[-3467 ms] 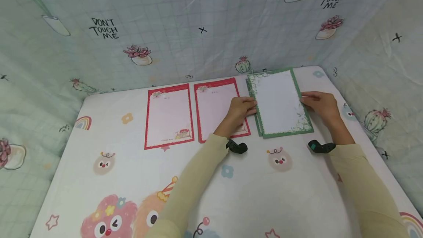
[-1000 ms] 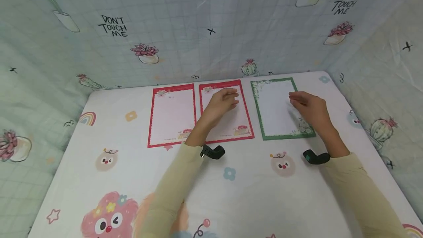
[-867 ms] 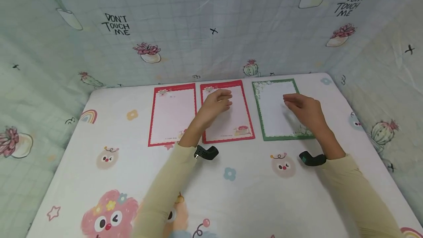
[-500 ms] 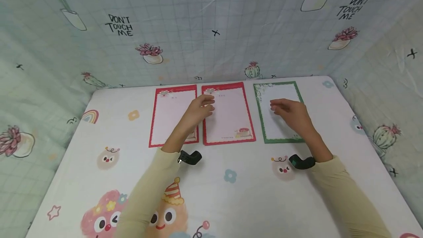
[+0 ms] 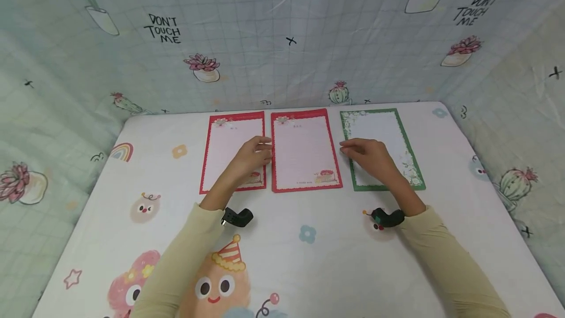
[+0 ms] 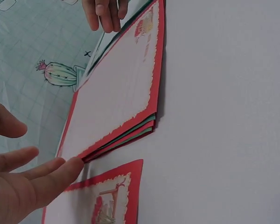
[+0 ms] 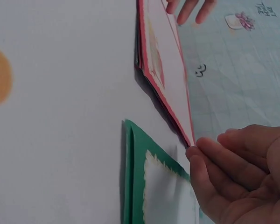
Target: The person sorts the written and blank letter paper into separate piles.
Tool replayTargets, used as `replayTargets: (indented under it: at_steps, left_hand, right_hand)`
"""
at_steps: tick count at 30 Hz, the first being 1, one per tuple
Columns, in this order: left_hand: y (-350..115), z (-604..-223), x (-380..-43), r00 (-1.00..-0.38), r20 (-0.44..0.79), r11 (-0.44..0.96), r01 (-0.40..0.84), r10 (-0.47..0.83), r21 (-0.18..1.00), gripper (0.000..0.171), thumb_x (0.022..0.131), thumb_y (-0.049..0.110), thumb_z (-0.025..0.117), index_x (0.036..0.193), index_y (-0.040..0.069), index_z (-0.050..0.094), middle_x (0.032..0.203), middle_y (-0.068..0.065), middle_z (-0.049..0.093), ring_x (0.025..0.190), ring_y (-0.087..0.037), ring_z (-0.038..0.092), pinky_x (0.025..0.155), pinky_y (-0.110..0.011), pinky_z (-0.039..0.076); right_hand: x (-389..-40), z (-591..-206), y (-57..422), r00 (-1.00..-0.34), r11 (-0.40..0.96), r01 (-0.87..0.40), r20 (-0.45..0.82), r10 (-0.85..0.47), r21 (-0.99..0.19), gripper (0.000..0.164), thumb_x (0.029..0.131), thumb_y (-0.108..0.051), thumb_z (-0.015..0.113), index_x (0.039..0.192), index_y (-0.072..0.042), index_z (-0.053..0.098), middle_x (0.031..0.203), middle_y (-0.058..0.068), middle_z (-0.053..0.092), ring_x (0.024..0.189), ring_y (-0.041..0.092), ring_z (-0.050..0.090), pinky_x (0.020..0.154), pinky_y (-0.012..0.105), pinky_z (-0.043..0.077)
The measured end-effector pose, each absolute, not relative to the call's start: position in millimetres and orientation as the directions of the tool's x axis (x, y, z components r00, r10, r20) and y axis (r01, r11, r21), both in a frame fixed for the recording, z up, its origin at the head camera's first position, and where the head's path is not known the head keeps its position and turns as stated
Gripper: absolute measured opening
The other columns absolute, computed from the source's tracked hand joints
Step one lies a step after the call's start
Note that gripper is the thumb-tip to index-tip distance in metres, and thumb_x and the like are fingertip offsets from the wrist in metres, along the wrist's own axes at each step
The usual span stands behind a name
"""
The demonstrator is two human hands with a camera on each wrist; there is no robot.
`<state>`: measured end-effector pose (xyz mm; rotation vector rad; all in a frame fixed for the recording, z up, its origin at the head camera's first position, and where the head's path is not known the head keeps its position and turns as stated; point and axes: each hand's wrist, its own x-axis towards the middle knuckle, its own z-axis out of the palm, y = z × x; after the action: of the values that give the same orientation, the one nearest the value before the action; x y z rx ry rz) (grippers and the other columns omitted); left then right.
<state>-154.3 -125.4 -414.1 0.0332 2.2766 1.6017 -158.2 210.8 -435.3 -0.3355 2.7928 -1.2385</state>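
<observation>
Three piles of bordered paper cards lie in a row near the back of the table. My left hand (image 5: 249,161) is over the right part of the left red-bordered card (image 5: 225,151). Its fairly straight fingers reach the left edge of the middle red-bordered card stack (image 5: 304,153); in the left wrist view this stack (image 6: 116,88) shows several red and green layers. My right hand (image 5: 372,158) hovers over the green-bordered card stack (image 5: 381,124), fingertips close to the middle stack's right edge. In the right wrist view, the right hand's fingers (image 7: 228,163) are gently bent; contact is unclear.
A white tablecloth (image 5: 309,269) with cartoon prints covers the table. Patterned curtain fabric (image 5: 247,28) hangs behind it and at both sides. Black wrist cameras (image 5: 238,217) are strapped on both wrists.
Earlier, both hands held the green-bordered card by its sides. It now lies on the table, released, and both hands have moved left to the sides of the middle red-bordered stack.
</observation>
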Motion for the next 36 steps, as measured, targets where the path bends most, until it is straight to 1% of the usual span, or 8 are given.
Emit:
replayTargets:
  at_steps: [4, 9, 16, 19, 23, 27, 32, 36]
  left_hand:
    - [-127, -420, -155, -0.928, -0.294, 0.366, -0.198, 0.23, 0.909, 0.049, 0.104, 0.012, 0.055, 0.149, -0.001, 0.039, 0.143, -0.024, 0.051, 0.122, -0.037, 0.061, 0.103, -0.046, 0.052]
    - [-129, -422, -156, -0.922, -0.313, 0.333, -0.228, 0.229, 0.915, 0.049, 0.105, 0.012, 0.054, 0.149, 0.0, 0.038, 0.142, -0.023, 0.052, 0.122, -0.037, 0.062, 0.105, -0.046, 0.051]
    - [-133, -424, -162, -0.902, -0.364, 0.323, -0.282, 0.231, 0.903, 0.053, 0.106, 0.019, 0.054, 0.153, 0.001, 0.034, 0.142, -0.021, 0.053, 0.124, -0.035, 0.062, 0.105, -0.045, 0.05]
    - [-134, -423, -168, -0.883, -0.395, 0.298, -0.318, 0.252, 0.9, 0.056, 0.108, 0.019, 0.052, 0.155, -0.002, 0.03, 0.145, -0.023, 0.05, 0.128, -0.035, 0.059, 0.108, -0.044, 0.048]
    - [-136, -420, -175, -0.86, -0.425, 0.252, -0.361, 0.281, 0.898, 0.057, 0.108, 0.017, 0.049, 0.155, -0.006, 0.027, 0.147, -0.024, 0.044, 0.13, -0.036, 0.056, 0.11, -0.044, 0.046]
    - [-136, -418, -180, -0.841, -0.451, 0.243, -0.39, 0.298, 0.888, 0.054, 0.109, 0.015, 0.048, 0.154, -0.009, 0.03, 0.146, -0.025, 0.045, 0.127, -0.037, 0.057, 0.11, -0.044, 0.047]
    - [-137, -417, -182, -0.839, -0.456, 0.27, -0.384, 0.297, 0.883, 0.046, 0.108, 0.016, 0.05, 0.146, -0.009, 0.044, 0.139, -0.024, 0.052, 0.121, -0.035, 0.061, 0.106, -0.042, 0.049]
    - [-136, -416, -185, -0.85, -0.435, 0.251, -0.37, 0.298, 0.895, 0.044, 0.108, 0.013, 0.048, 0.146, -0.009, 0.044, 0.137, -0.024, 0.052, 0.115, -0.032, 0.063, 0.105, -0.042, 0.051]
  right_hand:
    - [-157, -437, 206, -0.967, 0.648, -0.178, 0.011, -0.253, -0.741, 0.029, 0.1, -0.015, 0.066, 0.127, -0.005, 0.07, 0.122, 0.015, 0.071, 0.106, 0.029, 0.069, 0.085, 0.041, 0.057]
    - [-157, -439, 201, -0.966, 0.659, -0.189, 0.019, -0.256, -0.728, 0.029, 0.101, -0.014, 0.065, 0.128, -0.003, 0.069, 0.119, 0.016, 0.072, 0.101, 0.027, 0.07, 0.086, 0.041, 0.058]
    - [-159, -440, 199, -0.966, 0.657, -0.18, 0.007, -0.257, -0.732, 0.028, 0.101, -0.013, 0.064, 0.127, -0.002, 0.069, 0.112, 0.014, 0.074, 0.096, 0.026, 0.07, 0.084, 0.035, 0.057]
    - [-163, -439, 199, -0.966, 0.651, -0.161, -0.015, -0.256, -0.742, 0.028, 0.101, -0.013, 0.064, 0.127, -0.002, 0.069, 0.113, 0.014, 0.074, 0.097, 0.025, 0.071, 0.086, 0.036, 0.059]
    - [-169, -438, 197, -0.965, 0.621, -0.098, -0.079, -0.251, -0.777, 0.03, 0.102, -0.014, 0.064, 0.129, -0.002, 0.067, 0.116, 0.015, 0.073, 0.098, 0.025, 0.073, 0.09, 0.038, 0.06]
    - [-172, -436, 196, -0.963, 0.605, -0.048, -0.125, -0.24, -0.795, 0.031, 0.103, -0.015, 0.063, 0.13, -0.002, 0.066, 0.117, 0.016, 0.072, 0.099, 0.026, 0.073, 0.09, 0.037, 0.06]
    - [-171, -432, 193, -0.962, 0.632, -0.057, -0.127, -0.241, -0.773, 0.032, 0.102, -0.016, 0.063, 0.131, -0.003, 0.066, 0.116, 0.014, 0.073, 0.096, 0.025, 0.071, 0.085, 0.033, 0.059]
    - [-171, -427, 191, -0.967, 0.638, -0.077, -0.099, -0.235, -0.766, 0.031, 0.102, -0.017, 0.063, 0.13, -0.005, 0.066, 0.113, 0.013, 0.073, 0.093, 0.026, 0.069, 0.079, 0.03, 0.057]
